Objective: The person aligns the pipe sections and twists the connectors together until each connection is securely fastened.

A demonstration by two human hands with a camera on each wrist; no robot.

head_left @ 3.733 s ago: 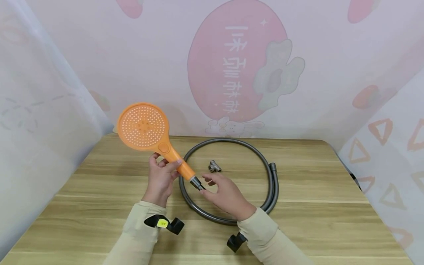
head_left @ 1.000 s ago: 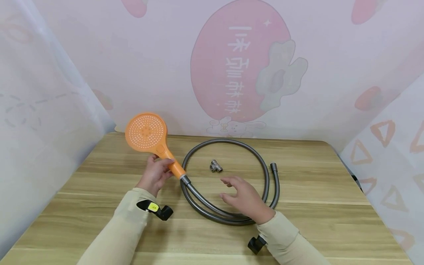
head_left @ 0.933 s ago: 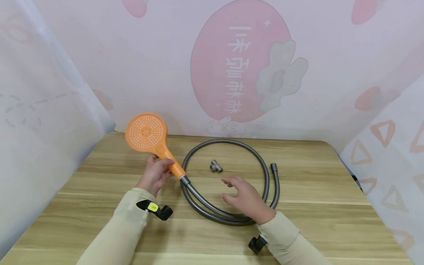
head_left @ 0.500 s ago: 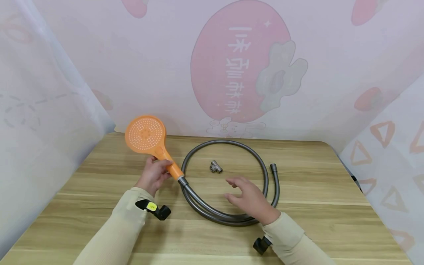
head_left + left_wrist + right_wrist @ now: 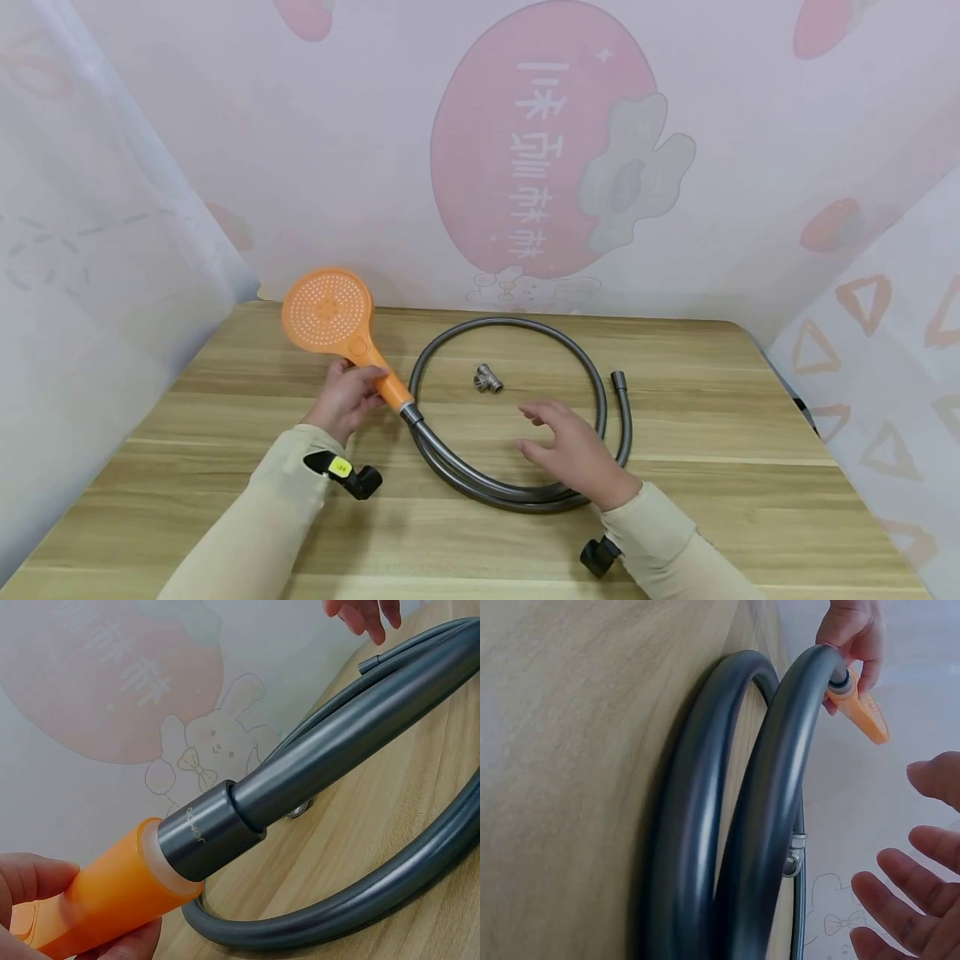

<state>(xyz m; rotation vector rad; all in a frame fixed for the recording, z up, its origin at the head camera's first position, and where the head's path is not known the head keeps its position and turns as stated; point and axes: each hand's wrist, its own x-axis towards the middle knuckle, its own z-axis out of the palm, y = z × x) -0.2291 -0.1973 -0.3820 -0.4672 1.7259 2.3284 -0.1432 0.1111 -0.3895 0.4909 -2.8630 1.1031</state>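
My left hand [image 5: 345, 398] grips the handle of an orange shower head [image 5: 327, 310], its perforated face turned up toward the head camera. A dark grey shower hose [image 5: 480, 481] is joined to the handle's lower end by a dark collar [image 5: 214, 829], which sits against a pale ring in the left wrist view. From there the hose coils across the table, and its other end fitting [image 5: 618, 381] lies free at the right. Over the right part of the coil hovers my right hand [image 5: 573, 454], fingers spread and holding nothing.
A small metal tee fitting [image 5: 488, 378] lies inside the hose loop on the wooden table [image 5: 712, 500]. Printed fabric walls stand behind the table and at both sides. Each wrist carries a black camera mount.
Earlier the right hand was at the collar below the handle; it has since drawn off to the right, fingers loose. The left hand has lowered the shower head with the hose attached.
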